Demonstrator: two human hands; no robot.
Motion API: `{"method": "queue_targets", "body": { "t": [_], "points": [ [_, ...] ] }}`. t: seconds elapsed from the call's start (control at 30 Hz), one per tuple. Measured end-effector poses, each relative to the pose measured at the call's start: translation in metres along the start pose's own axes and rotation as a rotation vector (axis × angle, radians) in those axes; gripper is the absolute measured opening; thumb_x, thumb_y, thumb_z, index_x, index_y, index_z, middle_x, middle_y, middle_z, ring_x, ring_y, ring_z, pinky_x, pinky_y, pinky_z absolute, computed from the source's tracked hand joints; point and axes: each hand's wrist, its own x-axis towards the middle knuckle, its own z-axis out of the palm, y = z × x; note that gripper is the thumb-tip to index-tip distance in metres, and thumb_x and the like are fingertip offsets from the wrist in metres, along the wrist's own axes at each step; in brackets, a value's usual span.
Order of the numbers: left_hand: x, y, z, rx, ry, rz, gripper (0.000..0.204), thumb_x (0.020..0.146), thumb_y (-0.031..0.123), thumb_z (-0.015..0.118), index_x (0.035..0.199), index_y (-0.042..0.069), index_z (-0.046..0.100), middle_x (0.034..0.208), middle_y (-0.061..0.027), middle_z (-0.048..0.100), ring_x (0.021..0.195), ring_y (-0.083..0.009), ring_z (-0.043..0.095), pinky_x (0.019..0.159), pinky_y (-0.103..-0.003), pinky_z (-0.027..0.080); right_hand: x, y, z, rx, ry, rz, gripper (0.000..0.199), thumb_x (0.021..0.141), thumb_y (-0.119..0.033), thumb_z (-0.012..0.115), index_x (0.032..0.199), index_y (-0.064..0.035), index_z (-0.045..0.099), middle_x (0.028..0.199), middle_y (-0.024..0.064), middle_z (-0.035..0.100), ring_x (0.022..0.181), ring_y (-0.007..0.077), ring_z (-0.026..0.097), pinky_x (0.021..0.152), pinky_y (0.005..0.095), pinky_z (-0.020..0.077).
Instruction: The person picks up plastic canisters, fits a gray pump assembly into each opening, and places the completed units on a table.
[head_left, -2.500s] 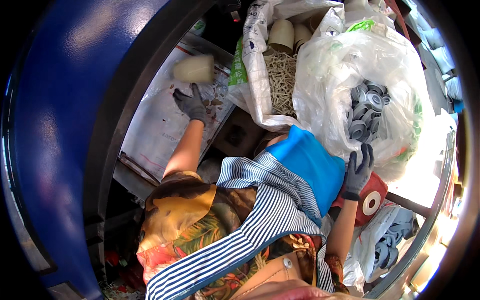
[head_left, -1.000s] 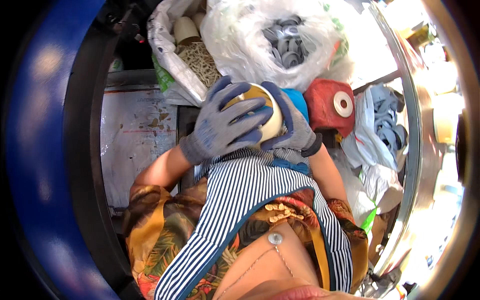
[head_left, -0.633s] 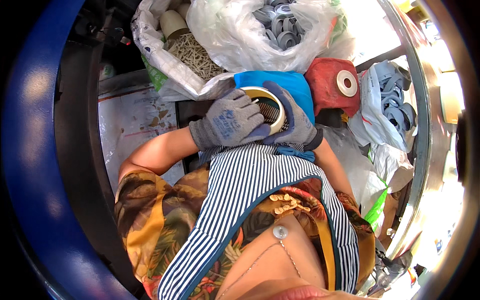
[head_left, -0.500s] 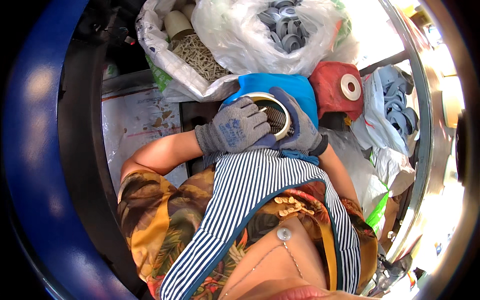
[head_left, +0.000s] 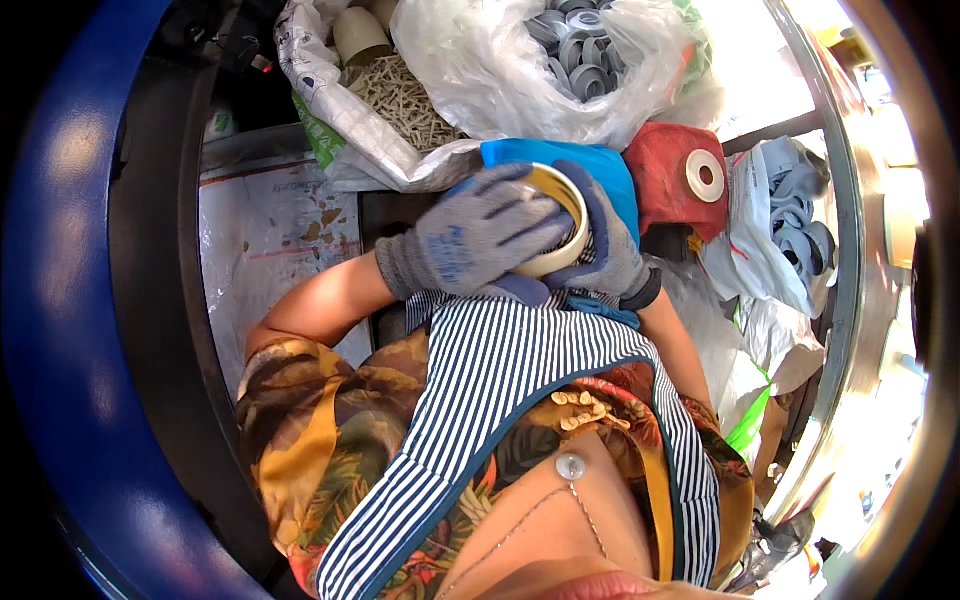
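Observation:
Both my hands wear grey-blue work gloves and meet in front of my striped apron (head_left: 500, 345). Between them is a cream plastic ring (head_left: 552, 262), short and wide like a pipe sleeve, tilted with its opening toward the upper left. My right hand (head_left: 612, 250) wraps its far right side, fingers behind it. My left hand (head_left: 480, 238) lies over the ring's left side, its fingers reaching across the opening and its thumb below; its fingers are slightly blurred. Whatever is inside the ring is mostly hidden by the left fingers. Blue material (head_left: 615, 185) is just behind the hands.
At the back, a white sack (head_left: 330, 110) holds many small beige pegs and a cream cylinder (head_left: 360, 38). Beside it a clear bag (head_left: 455, 75) contains grey rings. A red block-shaped object (head_left: 665, 200) bears a cream washer (head_left: 704, 176). Grey parts (head_left: 795, 215) fill a bag at right.
My left hand has shifted and flattened across the ring's opening, covering more of it. The ring has tilted and turned; the small pale piece by the left fingertips no longer shows.

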Motion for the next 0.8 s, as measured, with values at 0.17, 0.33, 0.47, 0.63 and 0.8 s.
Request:
{"method": "queue_targets", "body": {
  "t": [0.17, 0.33, 0.47, 0.63, 0.8],
  "points": [
    [-0.015, -0.066, -0.034, 0.377, 0.54, -0.245, 0.048, 0.087, 0.042, 0.062, 0.118, 0.006, 0.062, 0.122, -0.0161, 0.06, 0.115, -0.0313, 0.057, 0.104, -0.051, 0.038, -0.013, 0.003, 0.006, -0.027, 0.107, 0.006, 0.123, 0.054, -0.036, 0.093, 0.149, -0.0015, 0.024, 0.148, 0.0204, 0.035, 0.138, 0.0339, 0.035, 0.114, 0.0439, 0.0273],
    [-0.028, -0.096, -0.012, 0.043, -0.53, -0.905, 0.056, 0.094, 0.036, 0.055, 0.142, 0.011, 0.043, 0.145, -0.0101, 0.045, 0.13, -0.0272, 0.046, 0.108, -0.042, 0.036, -0.015, -0.011, 0.004, -0.039, 0.315, -0.022, 0.12, 0.055, -0.043, 0.09, 0.146, 0.0033, 0.027, 0.144, 0.0219, 0.038, 0.135, 0.037, 0.037, 0.113, 0.0459, 0.0278],
    [0.014, -0.03, 0.047, -1.035, 0.248, -0.515, 0.057, 0.1, 0.031, 0.048, 0.144, -0.002, 0.035, 0.144, -0.0164, 0.043, 0.132, -0.0255, 0.042, 0.111, -0.038, 0.032, -0.027, -0.022, 0.013, -0.607, 0.548, -0.032, 0.1, 0.068, -0.058, 0.075, 0.141, -0.0003, 0.039, 0.138, 0.0234, 0.042, 0.129, 0.0445, 0.038, 0.111, 0.052, 0.025],
    [0.029, -0.034, 0.084, -1.326, 0.177, -0.884, 0.05, 0.101, 0.027, 0.037, 0.142, -0.003, 0.037, 0.134, -0.023, 0.052, 0.123, -0.0302, 0.052, 0.107, -0.043, 0.039, -0.135, -0.024, -0.001, 0.375, 0.665, 0.229, 0.054, 0.085, -0.033, 0.067, 0.132, -0.0098, 0.055, 0.117, 0.0139, 0.064, 0.107, 0.0253, 0.061, 0.097, 0.0391, 0.046],
    [0.039, -0.033, 0.068, -1.124, -0.13, -0.799, 0.049, 0.098, 0.019, 0.044, 0.141, -0.004, 0.04, 0.133, -0.0218, 0.054, 0.12, -0.0287, 0.056, 0.105, -0.04, 0.043, -0.389, 0.102, 0.021, 0.334, 0.942, 1.173, 0.036, 0.091, -0.026, 0.061, 0.119, -0.003, 0.061, 0.1, 0.0101, 0.07, 0.089, 0.0232, 0.067, 0.086, 0.0313, 0.0523]
  ]
}}
